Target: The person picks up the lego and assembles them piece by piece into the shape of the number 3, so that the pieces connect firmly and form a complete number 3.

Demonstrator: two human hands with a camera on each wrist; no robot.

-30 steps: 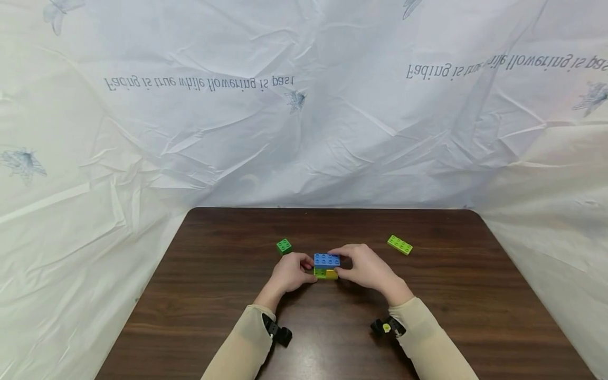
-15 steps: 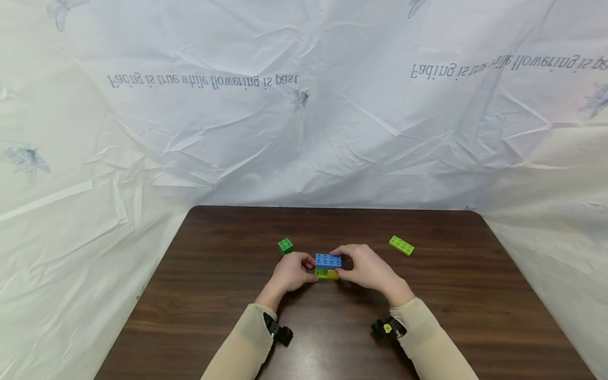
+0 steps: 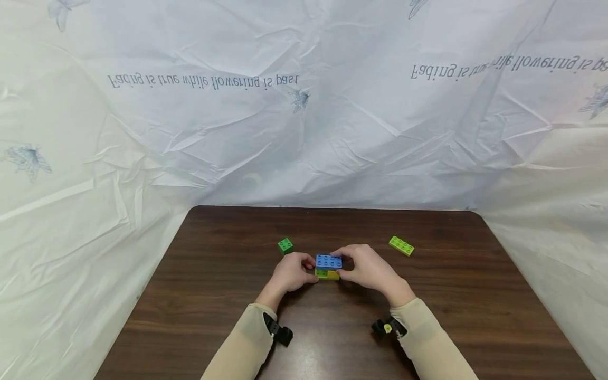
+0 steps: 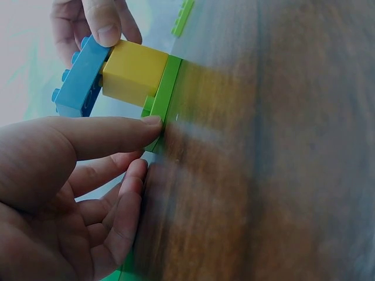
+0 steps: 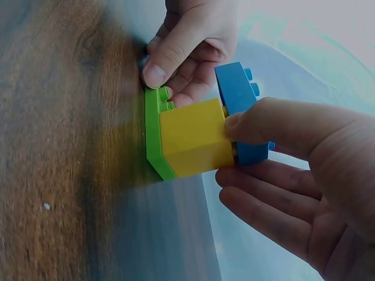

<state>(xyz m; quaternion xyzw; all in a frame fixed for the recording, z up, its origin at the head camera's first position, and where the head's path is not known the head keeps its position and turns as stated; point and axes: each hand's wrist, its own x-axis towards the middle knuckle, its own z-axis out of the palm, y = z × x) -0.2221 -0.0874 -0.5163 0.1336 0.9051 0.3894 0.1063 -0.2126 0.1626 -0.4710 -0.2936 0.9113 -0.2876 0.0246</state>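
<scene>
Near the middle of the table, a light green flat toy brick [image 5: 153, 129] lies with a yellow brick [image 5: 193, 140] standing on one half of it. My left hand [image 3: 291, 272] pinches the bare end of the flat brick between thumb and fingers. A blue eight-stud brick [image 3: 329, 259] sits over the yellow one, pinched by my right hand [image 3: 368, 266]. In the right wrist view the blue brick tilts slightly, and yellow studs show in a narrow gap below it. One end of the blue brick overhangs the flat brick's bare studs.
Behind my left hand lies a small green four-stud brick [image 3: 285, 246]. Farther right on the dark wooden table [image 3: 228, 306] is another light green flat brick [image 3: 401, 246]. A white printed sheet [image 3: 266, 142] hangs beyond the table's far edge.
The head view has shifted slightly. The blue brick has sunk a very little over the yellow one; both hands keep their holds, and the loose bricks stay put.
</scene>
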